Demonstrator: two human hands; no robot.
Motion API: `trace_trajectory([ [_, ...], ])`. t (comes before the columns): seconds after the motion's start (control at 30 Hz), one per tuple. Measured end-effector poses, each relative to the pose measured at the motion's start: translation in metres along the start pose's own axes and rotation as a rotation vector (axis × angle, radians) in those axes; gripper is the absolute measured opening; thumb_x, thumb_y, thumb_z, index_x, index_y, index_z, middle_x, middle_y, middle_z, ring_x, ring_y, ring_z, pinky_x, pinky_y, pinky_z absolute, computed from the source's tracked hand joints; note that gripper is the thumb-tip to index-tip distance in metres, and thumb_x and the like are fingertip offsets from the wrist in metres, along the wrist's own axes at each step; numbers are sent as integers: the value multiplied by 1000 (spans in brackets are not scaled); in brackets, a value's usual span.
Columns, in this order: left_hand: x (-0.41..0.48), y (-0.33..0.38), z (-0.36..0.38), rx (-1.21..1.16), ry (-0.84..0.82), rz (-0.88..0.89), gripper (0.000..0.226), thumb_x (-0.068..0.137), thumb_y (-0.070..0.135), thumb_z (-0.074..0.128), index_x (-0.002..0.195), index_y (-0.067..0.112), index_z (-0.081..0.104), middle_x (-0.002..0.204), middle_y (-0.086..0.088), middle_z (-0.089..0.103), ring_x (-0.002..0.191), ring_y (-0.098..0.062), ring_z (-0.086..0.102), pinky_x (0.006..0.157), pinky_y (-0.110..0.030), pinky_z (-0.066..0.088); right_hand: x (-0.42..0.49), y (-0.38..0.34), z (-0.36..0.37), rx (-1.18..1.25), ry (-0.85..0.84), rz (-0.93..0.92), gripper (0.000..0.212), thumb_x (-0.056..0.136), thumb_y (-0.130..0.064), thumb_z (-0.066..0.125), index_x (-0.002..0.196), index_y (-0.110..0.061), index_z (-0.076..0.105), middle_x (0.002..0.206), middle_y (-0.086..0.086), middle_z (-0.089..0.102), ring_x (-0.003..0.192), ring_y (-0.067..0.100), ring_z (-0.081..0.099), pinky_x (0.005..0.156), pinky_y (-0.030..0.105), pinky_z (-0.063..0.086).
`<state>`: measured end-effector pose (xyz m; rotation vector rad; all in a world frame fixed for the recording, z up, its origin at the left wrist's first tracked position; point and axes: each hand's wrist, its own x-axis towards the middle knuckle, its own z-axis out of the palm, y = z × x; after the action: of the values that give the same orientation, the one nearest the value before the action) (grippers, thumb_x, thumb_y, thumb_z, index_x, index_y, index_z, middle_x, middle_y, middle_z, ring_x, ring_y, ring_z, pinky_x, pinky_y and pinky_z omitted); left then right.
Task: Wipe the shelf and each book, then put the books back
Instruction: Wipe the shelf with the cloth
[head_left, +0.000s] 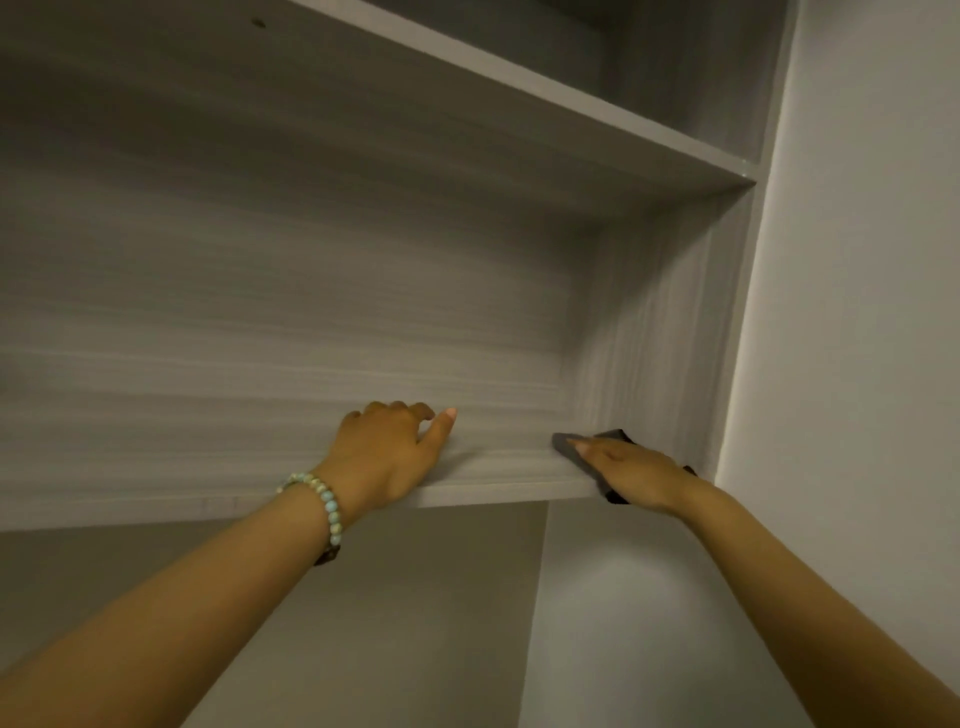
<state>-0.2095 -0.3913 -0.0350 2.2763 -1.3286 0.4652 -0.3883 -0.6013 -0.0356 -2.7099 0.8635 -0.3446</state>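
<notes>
Soft, limp dark grey cloth (563, 445) pinned flat under the straight-fingered right grip (628, 465) on the pale grey wood-grain shelf (493, 467), likely best pressed palm-down; left grip (384, 452) loosely curled, empty, resting alongside.

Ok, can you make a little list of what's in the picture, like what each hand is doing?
place: grey shelf
left: left hand rests on the shelf's front edge, holding nothing
right: right hand presses a dark cloth at the shelf's right end
wrist: bead bracelet on the left
books: none in view
</notes>
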Motion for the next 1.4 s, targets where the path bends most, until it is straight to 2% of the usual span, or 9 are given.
trace_trajectory([
  [0.17, 0, -3, 1, -24, 51, -27, 52, 101, 44, 15, 126, 18, 52, 123, -11, 58, 111, -31, 51, 96, -40, 39, -6, -91, 26, -83, -67, -333, 45, 103, -43, 14, 147, -42, 25, 151, -4, 35, 136, 20, 35, 112, 33, 28],
  [0.27, 0, -4, -1, -73, 46, -52, 52, 101, 46, 16, 132, 19, 48, 131, -10, 55, 118, -31, 47, 99, -39, 38, 8, -85, 29, -31, -98, -368, 47, 102, -48, 17, 148, -39, 25, 156, -10, 24, 143, 12, 23, 118, 34, 17],
  [0.43, -4, -24, -21, 72, -47, -90, 59, 98, 53, 14, 144, 22, 35, 145, -6, 41, 132, -28, 37, 109, -41, 28, 45, -8, 0, 93, -168, -134, 49, 102, -46, 23, 149, -33, 24, 157, -7, 21, 143, 15, 23, 119, 30, 14],
  [0.57, -5, -55, -39, 174, -129, -171, 60, 98, 54, 15, 147, 23, 29, 150, -6, 35, 136, -28, 30, 112, -42, 24, 63, 9, -11, -15, -155, 11, 52, 101, -50, 18, 150, -33, 21, 157, -6, 20, 144, 18, 20, 119, 32, 9],
  [0.77, 13, -66, -36, 162, -285, -254, 65, 95, 60, 13, 149, 26, 22, 154, -2, 27, 140, -27, 27, 114, -42, 22, 84, -103, 32, -49, -293, -396, 50, 102, -49, 17, 150, -35, 17, 159, -9, 12, 146, 13, 9, 120, 35, 3],
  [0.87, 26, -66, -30, 158, -261, -244, 65, 94, 61, 14, 150, 26, 21, 155, -3, 25, 140, -27, 27, 114, -42, 22, 98, -101, 37, -42, -340, -467, 51, 100, -55, 18, 149, -42, 15, 159, -13, 7, 146, 11, 2, 120, 41, 0],
  [0.97, 36, -66, -26, 140, -296, -244, 67, 94, 62, 13, 150, 26, 17, 156, -2, 21, 141, -27, 23, 115, -43, 20, 107, -52, 17, -35, -278, -332, 49, 103, -44, 18, 151, -31, 16, 157, -11, 12, 146, 11, 7, 116, 27, 0],
  [1.17, 47, -77, -17, 130, -271, -259, 60, 98, 56, 14, 150, 27, 16, 156, -3, 21, 141, -27, 23, 115, -43, 19, 131, 2, -7, -115, -231, -57, 53, 103, -44, 13, 152, -23, 10, 159, -5, 7, 146, 13, 9, 116, 26, 1],
  [1.4, 49, -90, -17, 69, -194, -305, 60, 97, 55, 14, 149, 26, 23, 153, -4, 29, 137, -29, 30, 112, -44, 25, 108, -121, 43, -141, -326, -541, 51, 102, -50, 16, 151, -37, 12, 159, -12, 7, 146, 8, 2, 120, 37, 1],
])
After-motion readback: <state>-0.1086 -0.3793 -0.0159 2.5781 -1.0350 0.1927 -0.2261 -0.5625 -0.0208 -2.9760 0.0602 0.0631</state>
